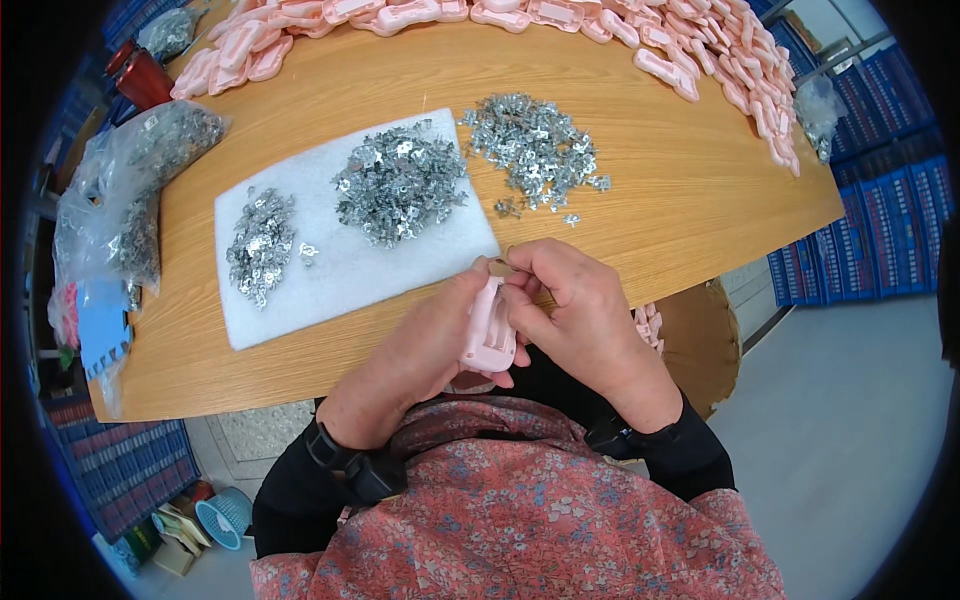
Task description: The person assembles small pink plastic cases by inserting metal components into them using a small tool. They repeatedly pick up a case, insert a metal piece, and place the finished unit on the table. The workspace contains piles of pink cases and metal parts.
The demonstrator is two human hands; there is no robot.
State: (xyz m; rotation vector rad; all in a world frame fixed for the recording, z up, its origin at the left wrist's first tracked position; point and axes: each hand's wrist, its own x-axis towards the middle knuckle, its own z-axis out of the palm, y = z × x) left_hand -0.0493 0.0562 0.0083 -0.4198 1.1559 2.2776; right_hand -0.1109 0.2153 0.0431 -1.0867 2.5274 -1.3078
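Note:
My left hand (425, 335) is closed around a pale pink plastic shell (491, 345), long and hollow with rounded ends, held in front of me at the table's near edge. At the shell's far end, the bent fingers of my right hand (580, 305) pinch a small metal piece (501, 268), and my left thumb presses close beside it. My right fingers partly hide the inside of the shell. Beyond my hands, a white padded sheet (330, 300) carries a large heap of small metal clips (400, 185) and a smaller heap (262, 245).
Another clip heap (535, 145) lies on the wooden table (660, 220), right of the sheet. Many pink shells (690, 50) line the far edge. Clear bags of metal parts (140, 190) sit left. A cardboard box (700, 345) stands below the right edge; blue racks (870, 230) flank the table.

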